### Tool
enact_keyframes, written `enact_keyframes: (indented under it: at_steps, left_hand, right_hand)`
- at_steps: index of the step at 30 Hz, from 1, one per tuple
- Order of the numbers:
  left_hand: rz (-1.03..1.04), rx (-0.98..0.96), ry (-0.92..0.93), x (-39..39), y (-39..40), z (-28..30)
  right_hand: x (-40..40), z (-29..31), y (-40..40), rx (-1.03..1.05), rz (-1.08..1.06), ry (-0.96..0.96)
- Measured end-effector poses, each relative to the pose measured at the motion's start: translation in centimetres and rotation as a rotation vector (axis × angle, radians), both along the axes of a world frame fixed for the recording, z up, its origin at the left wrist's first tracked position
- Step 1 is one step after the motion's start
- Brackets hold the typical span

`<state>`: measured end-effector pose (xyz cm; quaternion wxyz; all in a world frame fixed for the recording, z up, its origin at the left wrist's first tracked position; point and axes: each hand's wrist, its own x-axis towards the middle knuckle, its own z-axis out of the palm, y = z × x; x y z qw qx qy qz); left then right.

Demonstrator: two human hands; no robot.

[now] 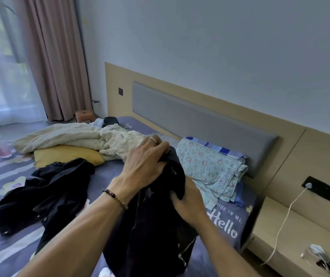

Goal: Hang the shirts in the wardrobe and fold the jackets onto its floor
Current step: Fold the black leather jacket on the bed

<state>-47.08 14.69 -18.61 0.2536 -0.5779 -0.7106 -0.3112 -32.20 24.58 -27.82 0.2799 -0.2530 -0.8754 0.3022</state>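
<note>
Head view: second black jacket (46,194) beside floral pillow (210,166).

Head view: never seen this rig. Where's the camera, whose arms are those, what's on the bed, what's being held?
No robot here. One wide-angle camera sits on a person's head, looking forward and down, so the arms are their own. The left hand and right hand both grip a dark jacket with a zipper, lifted above the bed. A second dark garment lies crumpled to the left. Behind are a yellow pillow, a cream blanket and a floral pillow by the headboard. No wardrobe shows.
</note>
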Motion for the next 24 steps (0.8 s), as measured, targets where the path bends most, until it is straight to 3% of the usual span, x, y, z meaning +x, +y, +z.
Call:
enact_keyframes:
  at_steps: [2,4,7,10,12,14,16,18,21,24]
  left_hand:
    - [-0.018,-0.023,-0.124,-0.3,-1.2,-0.3]
    - [0.037,-0.028,-0.26,-1.0,-2.8,-1.2]
    - [0.104,-0.085,-0.216,-1.2,-4.8,-2.3]
    - [0.193,-0.172,-0.217,-2.2,-6.5,-2.8]
    - [0.303,-0.211,-0.192,-3.3,-7.7,-2.9]
    - [0.389,-0.233,-0.129,-4.0,-8.4,-3.0]
    - [0.419,-0.223,-0.088,-3.5,-9.0,-2.9]
    - [0.363,-0.225,-0.031,-2.4,-9.0,-2.6]
    - [0.242,-0.509,-0.034,-0.9,-9.2,-2.4]
    - [0.191,-0.852,-0.202,-0.1,-9.8,-4.3]
  right_hand:
    - [-0.3,0.7,1.3,-0.05,0.002,0.028]
    - [0.1,1.6,2.8,0.052,-0.013,-0.037]
    - [0.7,3.1,3.5,0.22,-0.127,-0.083]
    - [1.3,6.0,3.1,0.177,-0.07,-0.048]
    - [1.8,8.4,2.3,0.128,0.057,-0.235]
    - [2.2,9.8,1.4,0.099,0.169,-0.547]
    - [2.4,9.8,0.3,0.275,0.135,-0.848]
    - [2.8,9.3,0.2,0.532,0.006,-0.974]
    - [4.2,9.2,1.2,0.693,-0.183,-0.943]
    - [5.2,10.1,1.9,0.7,-0.286,-0.811]
